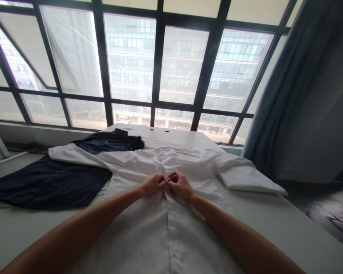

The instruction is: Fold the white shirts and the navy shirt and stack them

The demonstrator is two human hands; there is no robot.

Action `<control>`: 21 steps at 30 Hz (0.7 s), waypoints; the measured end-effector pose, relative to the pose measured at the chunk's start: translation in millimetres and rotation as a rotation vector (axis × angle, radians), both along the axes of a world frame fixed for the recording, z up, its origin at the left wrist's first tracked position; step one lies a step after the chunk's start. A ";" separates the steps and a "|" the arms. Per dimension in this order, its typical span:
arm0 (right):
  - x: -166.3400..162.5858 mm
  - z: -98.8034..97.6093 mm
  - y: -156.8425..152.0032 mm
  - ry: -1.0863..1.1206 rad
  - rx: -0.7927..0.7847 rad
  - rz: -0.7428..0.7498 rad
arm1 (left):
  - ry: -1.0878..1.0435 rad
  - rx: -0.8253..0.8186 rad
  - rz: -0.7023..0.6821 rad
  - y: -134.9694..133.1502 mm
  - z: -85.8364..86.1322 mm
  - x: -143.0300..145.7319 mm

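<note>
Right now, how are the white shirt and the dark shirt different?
The dark shirt looks navy, unlike the white shirt. The left hand and right hand touch the white shirt, not the dark shirt. The white shirt's sleeve lies across the dark shirt. Both lie on the table.

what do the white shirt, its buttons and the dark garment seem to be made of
White shirt: probably cotton or a blend, matte, with soft creases. Buttons: likely plastic, pale and round, though too small to be sure. Dark garment: matte cloth, crumpled at its far end; exact fibre unclear.
</note>
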State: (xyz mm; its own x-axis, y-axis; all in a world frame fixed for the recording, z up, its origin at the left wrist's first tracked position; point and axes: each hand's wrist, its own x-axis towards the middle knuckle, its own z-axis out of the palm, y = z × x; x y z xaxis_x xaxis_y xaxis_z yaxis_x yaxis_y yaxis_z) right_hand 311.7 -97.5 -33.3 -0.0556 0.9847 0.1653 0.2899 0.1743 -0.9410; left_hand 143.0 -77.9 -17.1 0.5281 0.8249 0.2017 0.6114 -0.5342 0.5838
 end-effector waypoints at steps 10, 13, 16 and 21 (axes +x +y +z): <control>15.4 12.8 -14.1 -0.534 0.397 -0.032 | 0.352 0.209 0.007 -12.3 -3.4 -16.2; 29.4 23.8 -21.0 -0.751 0.419 0.070 | 0.465 0.099 -0.073 -21.5 -4.1 -21.0; 35.9 41.2 -21.1 -0.842 0.307 0.168 | 0.477 0.069 -0.186 -29.9 3.7 -23.1; 14.8 59.8 -4.2 -0.838 0.290 -0.028 | 0.328 0.120 -0.071 -10.5 24.0 -16.6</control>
